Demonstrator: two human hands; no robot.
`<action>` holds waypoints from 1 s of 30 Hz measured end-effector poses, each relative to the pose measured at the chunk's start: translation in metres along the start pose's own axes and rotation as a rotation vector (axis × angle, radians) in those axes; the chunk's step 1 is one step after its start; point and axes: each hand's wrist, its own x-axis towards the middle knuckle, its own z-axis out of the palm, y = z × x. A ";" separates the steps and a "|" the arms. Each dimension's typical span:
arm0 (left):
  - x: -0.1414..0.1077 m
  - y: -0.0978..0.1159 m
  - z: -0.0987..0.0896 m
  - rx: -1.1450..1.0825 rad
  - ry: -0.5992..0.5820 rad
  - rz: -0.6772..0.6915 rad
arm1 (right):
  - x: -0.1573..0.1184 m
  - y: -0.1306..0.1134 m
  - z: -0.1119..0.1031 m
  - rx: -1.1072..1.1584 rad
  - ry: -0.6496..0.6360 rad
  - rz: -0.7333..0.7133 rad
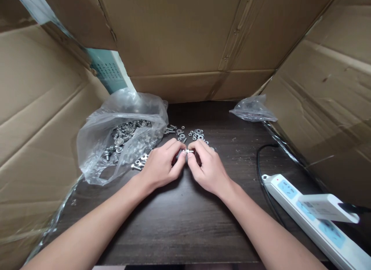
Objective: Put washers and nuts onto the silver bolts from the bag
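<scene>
A small metal bolt (190, 151) lies sideways between my two hands, its threaded end toward the right. The fingertips and thumb of my left hand (165, 161) pinch its left end, so the head is hidden. Around the shank, thumb and forefinger of my right hand (208, 165) close in a pinch; a washer or nut seems to sit there, too small to make out. Just beyond the fingers lie loose nuts and washers (198, 134), with bolts (171, 130) to their left. More bolts (136, 166) rest beside my left hand.
At the left an open clear plastic bag (95, 134) holds many bolts with washers. A smaller plastic bag (254, 109) lies at the back right. A white power strip (307, 223) with a plugged-in adapter and black cable (259, 165) lies right. Cardboard walls (185, 38) enclose the dark table (179, 223).
</scene>
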 end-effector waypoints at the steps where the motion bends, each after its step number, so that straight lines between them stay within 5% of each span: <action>1: 0.000 0.000 0.000 -0.009 -0.002 -0.002 | -0.001 0.000 0.000 -0.027 -0.006 -0.008; 8: 0.001 -0.002 0.000 -0.034 -0.010 -0.009 | -0.003 -0.001 0.001 0.060 0.050 -0.062; 30: 0.001 -0.001 0.001 0.020 0.014 0.011 | 0.000 0.000 0.001 0.125 0.046 0.087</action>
